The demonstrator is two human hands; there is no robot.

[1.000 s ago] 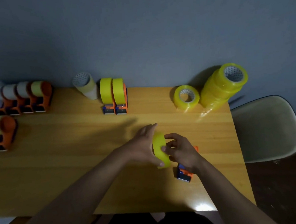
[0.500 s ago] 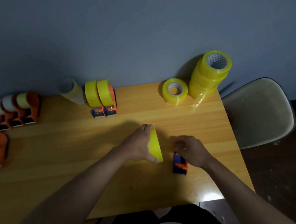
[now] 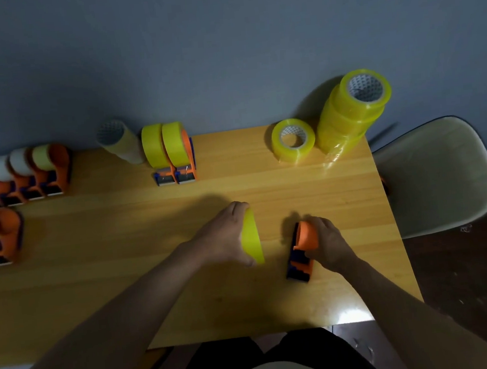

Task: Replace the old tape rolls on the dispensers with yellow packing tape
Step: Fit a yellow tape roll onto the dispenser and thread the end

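Left hand (image 3: 224,239) grips a yellow tape roll (image 3: 252,238) upright on the wooden table (image 3: 124,255). Right hand (image 3: 329,243) clasps an orange dispenser (image 3: 302,247) beside it. No readable writing shows.

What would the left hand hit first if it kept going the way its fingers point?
The left hand, gripping the yellow tape roll, points up and right toward the far edge. The single yellow roll lying there looks first in line, though depth is unclear.

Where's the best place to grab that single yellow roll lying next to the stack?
Probably from above: the single roll lies flat with its core hole open upward, apart from the stack. Hook fingers into the hole, thumb on the outer wall.
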